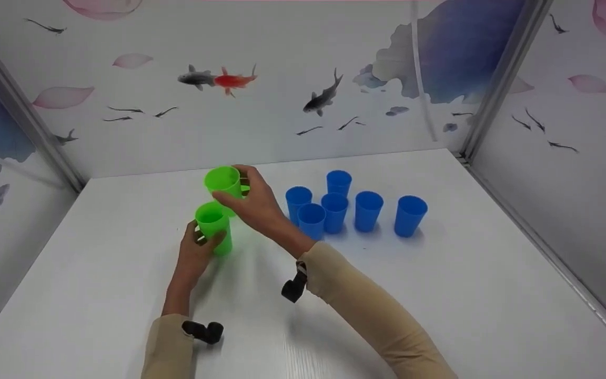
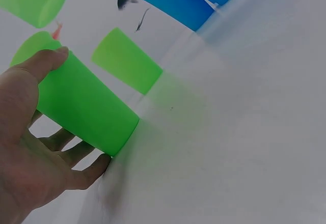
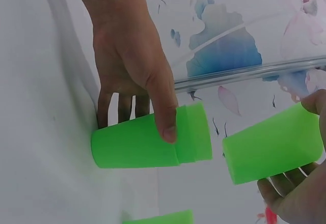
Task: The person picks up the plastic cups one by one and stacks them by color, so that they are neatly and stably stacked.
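Observation:
My left hand [image 1: 193, 258] grips a green cup [image 2: 89, 104] low at the table, thumb on one side and fingers on the other. In the right wrist view a second green rim [image 3: 196, 132] sticks out of its mouth, so another cup sits nested inside. Raised above and behind it, my right hand [image 1: 254, 204] holds another green cup [image 1: 223, 180], thumb and fingers around its side. In the right wrist view, that cup's narrow base points toward the nested cups, with a gap between. One more green cup [image 2: 127, 61] stands on the table behind the left hand's cups.
Several blue cups stand upright to the right, among them a front one [image 1: 311, 221] and one at the far right [image 1: 411, 216]. The white table [image 1: 261, 337] meets printed wall panels [image 1: 282, 126] at the back and sides.

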`<state>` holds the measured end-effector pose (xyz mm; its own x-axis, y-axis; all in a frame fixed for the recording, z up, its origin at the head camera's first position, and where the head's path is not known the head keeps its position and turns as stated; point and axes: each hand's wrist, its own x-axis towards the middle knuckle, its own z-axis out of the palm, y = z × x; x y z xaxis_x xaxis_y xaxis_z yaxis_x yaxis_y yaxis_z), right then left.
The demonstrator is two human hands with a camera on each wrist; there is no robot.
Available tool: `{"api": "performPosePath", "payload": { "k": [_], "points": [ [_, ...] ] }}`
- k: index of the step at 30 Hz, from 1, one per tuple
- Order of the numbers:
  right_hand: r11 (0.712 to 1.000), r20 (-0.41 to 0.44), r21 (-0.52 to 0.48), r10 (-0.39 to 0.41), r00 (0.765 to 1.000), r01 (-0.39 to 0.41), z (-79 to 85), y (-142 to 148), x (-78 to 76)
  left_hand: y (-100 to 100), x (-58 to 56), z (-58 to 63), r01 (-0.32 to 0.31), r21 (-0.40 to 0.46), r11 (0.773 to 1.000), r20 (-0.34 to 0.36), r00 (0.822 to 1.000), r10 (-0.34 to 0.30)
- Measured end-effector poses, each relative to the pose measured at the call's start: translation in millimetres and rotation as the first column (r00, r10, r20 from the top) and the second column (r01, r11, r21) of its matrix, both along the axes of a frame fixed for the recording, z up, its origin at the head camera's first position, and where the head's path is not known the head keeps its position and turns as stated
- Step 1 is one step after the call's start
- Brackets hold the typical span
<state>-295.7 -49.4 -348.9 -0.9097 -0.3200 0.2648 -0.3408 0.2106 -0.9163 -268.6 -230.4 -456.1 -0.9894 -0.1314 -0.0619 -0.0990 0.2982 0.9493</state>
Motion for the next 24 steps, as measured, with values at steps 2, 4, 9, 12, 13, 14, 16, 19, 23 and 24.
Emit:
{"api": "performPosePath", "payload": {
  "k": [2, 4, 9, 12, 13, 14, 16, 19, 23, 24],
  "points": [
    [1.0, 0.012, -0.027, 0.007, 1.0, -0.006, 2.6, -3.5, -0.9, -0.1, -0.8, 0.2, 0.0, 0.003, 1.0, 0.0, 1.0, 0.0],
    [0.999, 0.026, -0.046, 0.019, 0.999, -0.018, 4.3, -7.3, -1.9, -0.1, -1.6, 0.1, 0.001, 0.003, 1.0, 0.0, 1.0, -0.001],
    [0.996, 0.067, -0.063, 0.063, 0.996, -0.059, 2.4, -17.0, -2.7, 0.3, -2.9, -2.0, -0.003, 0.01, 1.0, 0.022, 1.0, 0.003],
    [0.994, 0.075, -0.079, 0.083, 0.994, -0.077, -2.0, -23.1, -1.8, -1.0, -2.6, -2.8, -0.006, 0.018, 1.0, 0.032, 0.999, 0.005],
    [0.993, 0.074, -0.083, 0.085, 0.994, -0.078, -3.7, -23.9, -1.8, -0.7, -3.0, -3.0, -0.003, 0.022, 1.0, 0.032, 0.999, 0.003],
    [0.994, 0.07, -0.082, 0.083, 0.994, -0.078, -5.5, -24.5, -1.8, -0.5, -3.3, -3.3, -0.001, 0.023, 1.0, 0.031, 1.0, 0.0],
    [0.994, 0.055, -0.081, 0.079, 0.995, -0.074, -9.1, -25.5, -2.1, -0.2, -3.6, -3.3, 0.003, 0.026, 1.0, 0.029, 1.0, -0.004],
    [0.995, 0.036, -0.076, 0.066, 0.997, -0.063, -15.0, -27.5, -3.9, -0.8, -3.5, -3.2, 0.003, 0.029, 1.0, 0.031, 1.0, -0.004],
    [0.997, 0.049, -0.064, 0.052, 0.997, -0.048, -22.4, -30.0, -5.6, -1.9, -2.3, -2.8, 0.001, 0.029, 1.0, 0.036, 0.999, -0.002],
    [0.997, 0.056, -0.062, 0.051, 0.997, -0.047, -23.9, -30.4, -5.5, -2.0, -2.0, -2.9, 0.001, 0.027, 1.0, 0.037, 0.999, -0.002]
  ]
}}
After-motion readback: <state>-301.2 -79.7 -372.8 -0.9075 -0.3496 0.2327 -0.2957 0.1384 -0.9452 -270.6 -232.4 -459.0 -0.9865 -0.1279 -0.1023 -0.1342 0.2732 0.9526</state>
